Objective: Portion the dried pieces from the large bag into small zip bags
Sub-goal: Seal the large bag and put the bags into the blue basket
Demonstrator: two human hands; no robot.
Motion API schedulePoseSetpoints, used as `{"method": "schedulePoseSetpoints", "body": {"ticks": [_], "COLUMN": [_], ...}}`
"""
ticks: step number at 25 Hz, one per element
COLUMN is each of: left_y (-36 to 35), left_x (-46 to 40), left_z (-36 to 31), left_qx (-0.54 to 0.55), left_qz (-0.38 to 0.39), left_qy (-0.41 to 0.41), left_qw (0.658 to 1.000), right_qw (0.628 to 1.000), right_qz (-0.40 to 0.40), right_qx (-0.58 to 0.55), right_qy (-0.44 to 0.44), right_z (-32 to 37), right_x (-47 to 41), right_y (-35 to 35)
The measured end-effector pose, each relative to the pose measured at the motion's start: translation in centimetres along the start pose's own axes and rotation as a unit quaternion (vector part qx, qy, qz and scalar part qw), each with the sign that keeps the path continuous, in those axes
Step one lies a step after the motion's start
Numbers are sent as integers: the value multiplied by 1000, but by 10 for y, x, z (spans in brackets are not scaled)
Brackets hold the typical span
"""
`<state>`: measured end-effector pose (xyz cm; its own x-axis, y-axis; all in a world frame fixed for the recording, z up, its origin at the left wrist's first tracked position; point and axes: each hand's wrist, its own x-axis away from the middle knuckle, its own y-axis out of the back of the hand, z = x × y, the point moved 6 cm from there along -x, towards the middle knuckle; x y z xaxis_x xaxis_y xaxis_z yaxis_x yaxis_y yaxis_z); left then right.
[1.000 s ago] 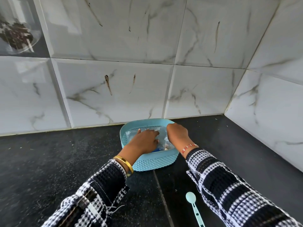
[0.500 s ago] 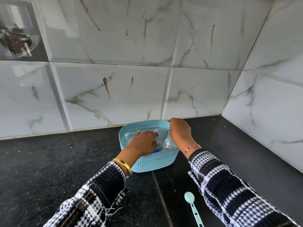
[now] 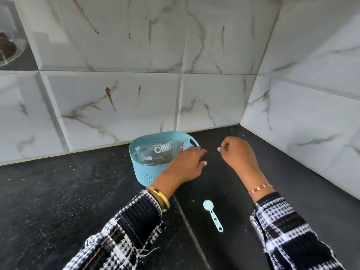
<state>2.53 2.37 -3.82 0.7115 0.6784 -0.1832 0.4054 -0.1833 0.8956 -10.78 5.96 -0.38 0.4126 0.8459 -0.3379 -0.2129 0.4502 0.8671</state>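
Blue basket (image 3: 145, 177) of bags (image 3: 155, 152); left hand (image 3: 185, 164) relaxed above its rim, right hand (image 3: 238, 154) curled, empty; scoop (image 3: 212, 214) near.

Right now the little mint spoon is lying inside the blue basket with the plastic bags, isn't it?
Not quite. The head view shows the mint spoon lying on the black counter, nearer the person than the blue basket and apart from it. The plastic bags are indeed inside the basket.
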Motion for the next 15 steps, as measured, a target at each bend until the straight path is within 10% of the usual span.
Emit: {"method": "schedulePoseSetpoints", "body": {"ticks": [15], "left_y": [-153], "left_x": [32], "left_z": [-126], "left_qx": [83], "left_qz": [198], "left_qy": [-80], "left_qw": [973], "right_qw": [960], "right_qz": [47], "right_qx": [-35], "right_qy": [-273], "right_z": [-196], "right_x": [176], "right_y": [10]}}
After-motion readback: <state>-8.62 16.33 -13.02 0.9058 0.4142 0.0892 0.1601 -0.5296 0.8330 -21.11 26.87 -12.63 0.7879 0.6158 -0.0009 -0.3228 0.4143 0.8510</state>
